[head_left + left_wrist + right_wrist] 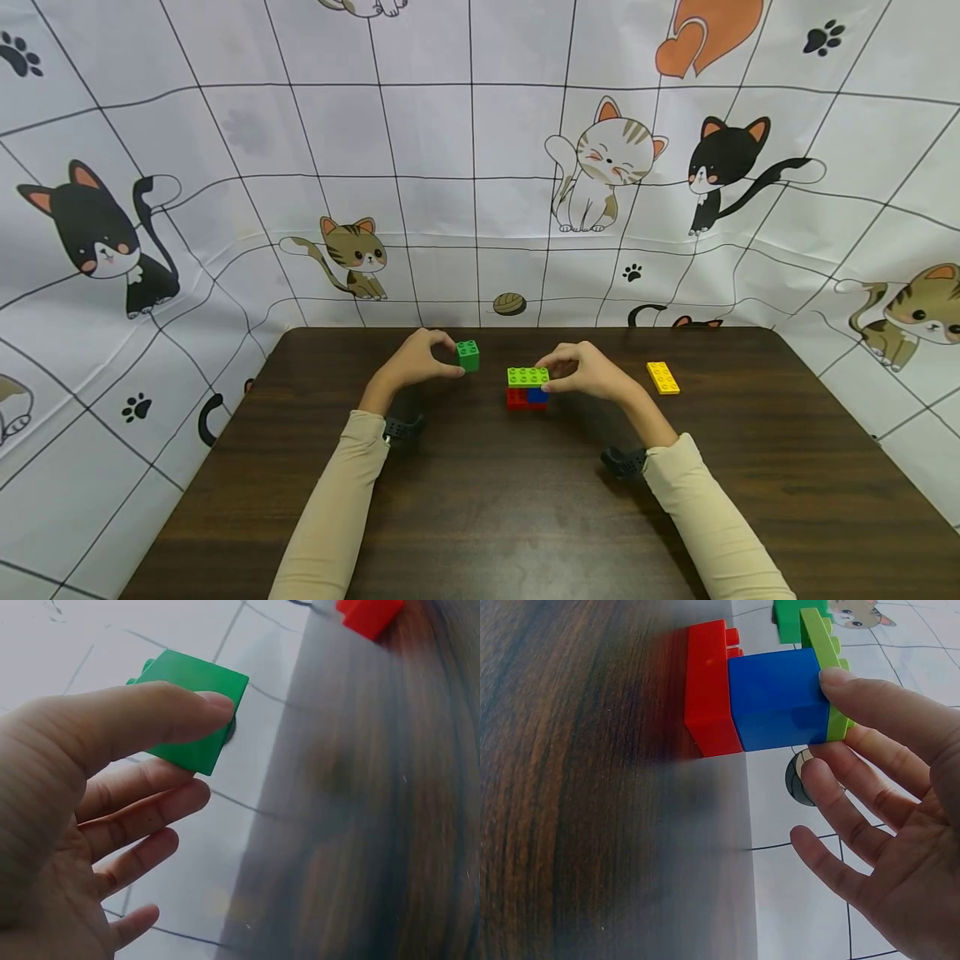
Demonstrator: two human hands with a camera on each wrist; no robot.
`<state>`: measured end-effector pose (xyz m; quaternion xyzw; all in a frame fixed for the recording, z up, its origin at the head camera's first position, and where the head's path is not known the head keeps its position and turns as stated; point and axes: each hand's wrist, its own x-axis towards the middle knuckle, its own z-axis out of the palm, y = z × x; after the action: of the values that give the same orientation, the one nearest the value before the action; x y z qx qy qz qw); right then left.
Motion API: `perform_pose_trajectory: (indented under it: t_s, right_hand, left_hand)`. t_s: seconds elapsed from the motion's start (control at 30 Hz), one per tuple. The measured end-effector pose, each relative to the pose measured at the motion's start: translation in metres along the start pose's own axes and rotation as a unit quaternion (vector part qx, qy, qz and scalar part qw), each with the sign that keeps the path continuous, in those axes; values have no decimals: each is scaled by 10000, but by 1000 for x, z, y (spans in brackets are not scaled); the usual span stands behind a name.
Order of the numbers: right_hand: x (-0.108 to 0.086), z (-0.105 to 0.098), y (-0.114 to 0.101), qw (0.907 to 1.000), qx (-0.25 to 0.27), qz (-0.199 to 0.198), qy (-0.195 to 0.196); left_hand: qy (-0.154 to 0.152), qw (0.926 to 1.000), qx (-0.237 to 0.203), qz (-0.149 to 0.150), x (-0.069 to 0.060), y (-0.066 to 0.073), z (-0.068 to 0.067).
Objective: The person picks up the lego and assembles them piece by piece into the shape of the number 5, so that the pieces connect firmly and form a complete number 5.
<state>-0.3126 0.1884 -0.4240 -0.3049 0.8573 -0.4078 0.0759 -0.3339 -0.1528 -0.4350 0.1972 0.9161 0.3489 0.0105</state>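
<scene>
My left hand (417, 365) pinches a green toy building brick (468, 356) between thumb and fingers, above the table. In the left wrist view the thumb lies across one face of that brick (196, 675), while the other fingers spread apart below. Right of it, a red brick (517, 399) sits on the table and carries a blue brick (537, 396) on its right part. On top of the blue one is a flat lime-green brick (528, 377), overhanging to the left. My right hand (588, 372) grips this lime brick at its right end, thumb on the near side.
A flat yellow brick (663, 377) lies on the dark wooden table (480, 517), to the right of my right hand. Behind the table's far edge hangs a white sheet (427, 133) with grid lines and printed cats.
</scene>
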Motion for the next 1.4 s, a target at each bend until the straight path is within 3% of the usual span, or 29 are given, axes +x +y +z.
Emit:
perform_pose_trajectory:
  t_s: [0.37, 0.67, 0.93, 1.4]
  right_hand:
    - [-1, -1, 0, 10000, 17, 6, -26]
    - [-1, -1, 0, 10000, 17, -41, -38]
    - [-1, 0, 2, 10000, 86, 3, -21]
    - [-1, 0, 3, 9999, 101, -121, -22]
  left_hand:
    - [69, 9992, 13, 391, -4, 32, -3]
    - [49, 9985, -111, 538, -3, 49, 5]
    - [65, 9957, -235, 892, -1, 56, 20]
    - [279, 9926, -122, 1176, 4, 59, 41]
